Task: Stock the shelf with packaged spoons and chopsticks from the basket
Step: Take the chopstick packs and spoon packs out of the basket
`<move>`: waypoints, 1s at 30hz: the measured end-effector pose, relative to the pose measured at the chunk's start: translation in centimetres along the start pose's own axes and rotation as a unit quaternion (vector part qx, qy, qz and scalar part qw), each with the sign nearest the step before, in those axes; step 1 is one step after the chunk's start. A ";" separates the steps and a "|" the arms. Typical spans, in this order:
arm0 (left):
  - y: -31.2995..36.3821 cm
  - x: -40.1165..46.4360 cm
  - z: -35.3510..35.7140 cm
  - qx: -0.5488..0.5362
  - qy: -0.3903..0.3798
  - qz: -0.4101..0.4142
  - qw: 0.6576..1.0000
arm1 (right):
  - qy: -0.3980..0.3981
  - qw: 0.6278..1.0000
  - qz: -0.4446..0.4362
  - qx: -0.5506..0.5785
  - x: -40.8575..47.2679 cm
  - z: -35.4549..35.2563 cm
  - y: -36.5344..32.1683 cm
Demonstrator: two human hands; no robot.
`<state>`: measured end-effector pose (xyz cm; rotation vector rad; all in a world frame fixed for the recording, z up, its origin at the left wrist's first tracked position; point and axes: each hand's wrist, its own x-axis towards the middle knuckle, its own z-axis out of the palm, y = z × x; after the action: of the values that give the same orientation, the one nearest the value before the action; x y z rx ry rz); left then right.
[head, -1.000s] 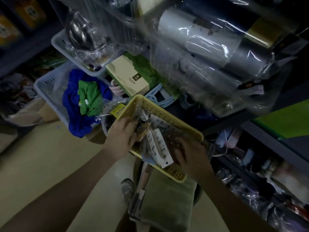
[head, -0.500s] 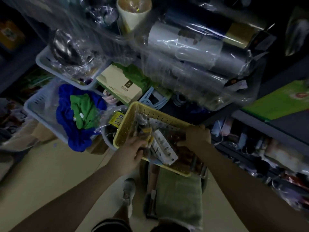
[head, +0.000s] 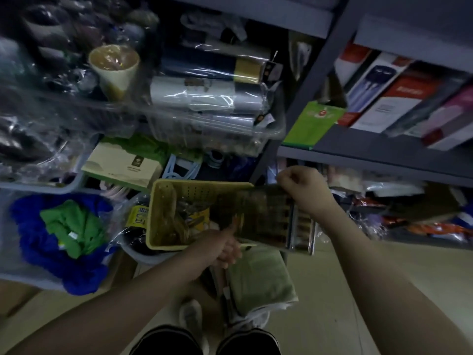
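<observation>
Chopsticks (head: 271,221), a clear-wrapped pack, hang over the yellow basket (head: 163,201), pinched by the right hand (head: 304,185) and gripped below by the left hand (head: 222,249); slick wrap might slip.

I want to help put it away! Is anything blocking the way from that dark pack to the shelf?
Nothing visible does. The right hand holds the pack over the yellow basket, just below the grey shelf. That shelf already holds boxes, so room looks tight.
</observation>
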<state>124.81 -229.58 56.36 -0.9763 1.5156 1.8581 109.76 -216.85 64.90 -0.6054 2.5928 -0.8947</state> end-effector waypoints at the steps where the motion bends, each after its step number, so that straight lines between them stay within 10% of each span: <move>1: 0.4 -0.3 0.4 -0.034 -0.017 -0.026 0.999 | 0.024 0.999 0.002 0.030 -0.2 -0.2 -0.1; 9: 0.6 0.0 2.1 -0.405 -0.009 -0.050 0.913 | 0.017 0.946 0.161 0.281 -2.0 3.2 3.0; 13: 2.1 0.6 1.7 -0.452 0.030 -0.026 0.891 | 0.040 0.973 0.139 0.180 -2.4 2.5 5.6; 18: 2.9 0.5 -2.0 -0.361 0.094 -0.008 0.928 | -0.062 0.913 0.268 0.302 -2.2 4.9 8.0; 23: 3.5 -2.2 -3.1 -0.296 0.092 0.006 0.951 | -0.002 0.955 0.276 0.110 0.2 7.4 9.0; 30: 3.0 -5.2 -3.1 -0.148 0.152 0.053 0.976 | -0.137 0.935 0.223 0.238 0.9 6.2 4.8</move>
<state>126.15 -233.11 61.95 -1.3964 1.5092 2.1295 110.33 -216.96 57.07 0.0010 2.0276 -1.1253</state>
